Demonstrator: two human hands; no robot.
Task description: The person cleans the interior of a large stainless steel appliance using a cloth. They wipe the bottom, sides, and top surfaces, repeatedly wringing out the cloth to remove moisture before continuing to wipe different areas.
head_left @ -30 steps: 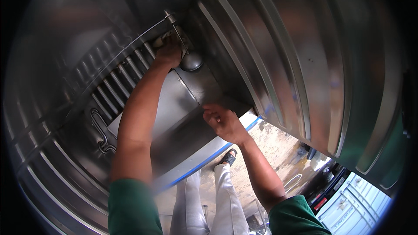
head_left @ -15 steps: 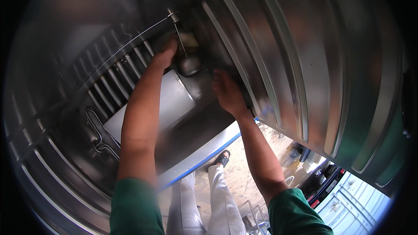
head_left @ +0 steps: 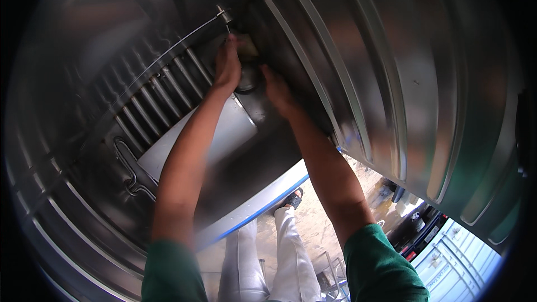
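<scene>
Both my hands reach into a ribbed steel compartment. A dull, round metal ball [head_left: 247, 81] sits below a thin rod hung from a small bracket [head_left: 224, 14]. My left hand [head_left: 227, 67] is up beside the rod, its fingers stretched upward and covering most of it. Whether they touch the rod is hard to tell. A yellowish block-like piece [head_left: 249, 46] shows behind that hand, partly hidden. On the ball's right side my right hand [head_left: 276, 86] is open, fingertips pointing toward the ball. I see nothing held in it.
Below my left hand lies a flat, pale metal plate [head_left: 207, 128], next to a row of metal bars [head_left: 162, 92]. A bent metal rod [head_left: 130, 170] is at the left. Ribbed steel panels [head_left: 358, 72] rise on the right. The compartment has a blue-trimmed front edge [head_left: 254, 212].
My right hand has moved up and left toward the ball. My left hand has shifted up and right, now covering most of the rod and part of the ball.
</scene>
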